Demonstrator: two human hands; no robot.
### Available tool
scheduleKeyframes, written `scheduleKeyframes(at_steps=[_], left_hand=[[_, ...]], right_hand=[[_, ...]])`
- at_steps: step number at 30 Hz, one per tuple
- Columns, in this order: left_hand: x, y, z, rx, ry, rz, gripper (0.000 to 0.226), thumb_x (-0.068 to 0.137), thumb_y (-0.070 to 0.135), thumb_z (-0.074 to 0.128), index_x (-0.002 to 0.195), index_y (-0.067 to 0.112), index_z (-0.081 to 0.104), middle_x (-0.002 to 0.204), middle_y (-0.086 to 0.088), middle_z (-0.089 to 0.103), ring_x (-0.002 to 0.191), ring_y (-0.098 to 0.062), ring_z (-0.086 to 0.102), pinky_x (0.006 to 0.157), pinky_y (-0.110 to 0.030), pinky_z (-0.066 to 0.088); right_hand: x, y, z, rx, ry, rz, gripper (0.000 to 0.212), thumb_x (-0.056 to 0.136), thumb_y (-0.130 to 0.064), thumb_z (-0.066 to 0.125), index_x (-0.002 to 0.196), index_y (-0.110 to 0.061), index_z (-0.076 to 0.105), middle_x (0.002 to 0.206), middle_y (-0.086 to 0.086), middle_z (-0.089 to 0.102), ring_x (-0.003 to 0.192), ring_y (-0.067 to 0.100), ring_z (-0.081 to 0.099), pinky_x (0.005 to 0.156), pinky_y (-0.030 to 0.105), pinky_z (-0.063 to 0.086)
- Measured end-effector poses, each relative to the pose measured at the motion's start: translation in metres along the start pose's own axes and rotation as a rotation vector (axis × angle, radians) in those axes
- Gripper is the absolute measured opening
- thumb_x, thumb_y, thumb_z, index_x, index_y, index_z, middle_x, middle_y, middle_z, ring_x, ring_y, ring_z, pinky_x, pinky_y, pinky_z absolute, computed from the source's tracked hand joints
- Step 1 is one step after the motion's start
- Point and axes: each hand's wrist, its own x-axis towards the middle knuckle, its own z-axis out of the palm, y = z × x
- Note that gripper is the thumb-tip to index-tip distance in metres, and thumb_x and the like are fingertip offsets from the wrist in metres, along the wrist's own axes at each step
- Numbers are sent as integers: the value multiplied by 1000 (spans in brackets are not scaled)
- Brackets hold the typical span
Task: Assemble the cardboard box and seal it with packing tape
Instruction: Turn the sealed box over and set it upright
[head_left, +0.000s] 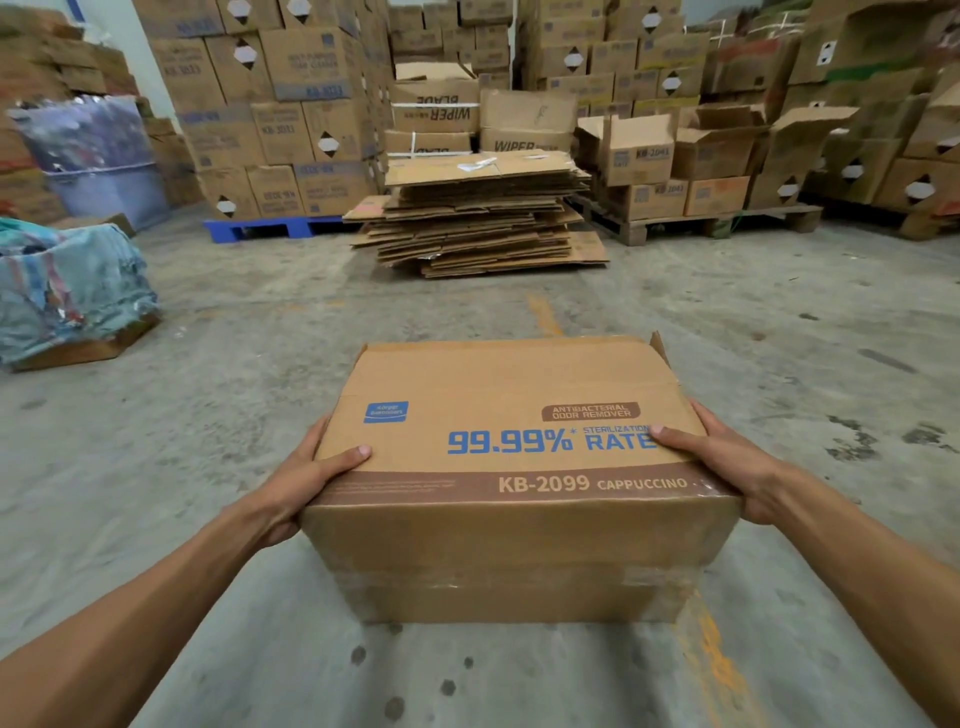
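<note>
I hold the box (514, 467) off the concrete floor (260, 364), printed side up. My left hand (304, 475) grips its left edge, my right hand (727, 462) its right edge, thumbs on top. Clear tape (519, 579) crosses the near face. Flattened cardboard stack (483, 218) lies well ahead

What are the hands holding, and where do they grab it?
Both hands hold the cardboard box: left hand on its left side, right hand on its right side, thumbs on top.
</note>
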Motion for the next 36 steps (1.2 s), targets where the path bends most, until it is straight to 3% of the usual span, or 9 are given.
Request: scheduleKeyframes(at_steps=[2,4,7,9,12,22,27,32,36], left_hand=[[-11,8,2,8,5,54,87,34,55,93,111,53,53,103,16,73,90,-13,73,66,-29,58],[-18,15,4,9,26,115,68,48,50,90,101,55,50,94,22,72,87,-10,72,65,-25,57],[-20,5,4,44,111,250,69,78,24,78,131,51,43,116,18,65,102,-8,67,85,-28,53],[-25,-17,3,80,123,276,87,70,31,85,142,42,37,124,14,65,110,-8,65,92,-29,50],[-38,-52,6,97,108,209,98,56,40,90,141,38,40,124,10,67,109,-11,66,85,-24,54],[-34,-68,9,122,143,169,79,73,13,82,139,31,43,121,6,67,98,-2,68,72,-15,54],[-31,-78,3,179,157,103,83,68,15,87,137,28,44,121,7,65,100,-4,67,77,-20,54],[-21,-106,3,214,335,-59,82,61,18,92,130,20,47,119,0,65,103,-22,64,88,-38,53],[-10,-127,10,277,426,-218,78,61,29,91,127,14,51,120,-9,65,105,-32,62,88,-48,53]], right_hand=[[-9,-9,5,-11,8,-63,62,79,-27,78,133,-37,49,112,8,74,89,28,74,63,34,59],[-16,-14,9,-42,43,-164,59,80,-27,76,132,-37,49,114,5,72,88,20,74,61,28,58],[-23,0,16,-136,166,-337,71,81,-29,76,140,-40,38,123,-9,64,96,3,69,74,19,55],[-27,25,18,-203,190,-357,92,76,-34,81,150,-38,25,132,-15,55,107,-6,61,84,16,50],[-38,47,20,-250,130,-352,101,77,-23,80,153,-35,15,130,-24,48,103,-17,58,77,7,50],[-40,51,19,-305,107,-286,99,79,-18,78,150,-40,12,125,-23,50,98,-12,63,73,14,55],[-33,63,16,-370,103,-205,99,77,-23,81,147,-42,15,131,-11,57,112,9,62,86,32,57],[-30,71,28,-383,78,-53,77,90,-15,68,149,-33,21,132,-1,50,109,13,54,61,15,50],[-24,78,38,-312,113,157,67,93,-35,63,148,-36,25,143,0,45,124,27,47,83,45,48]])
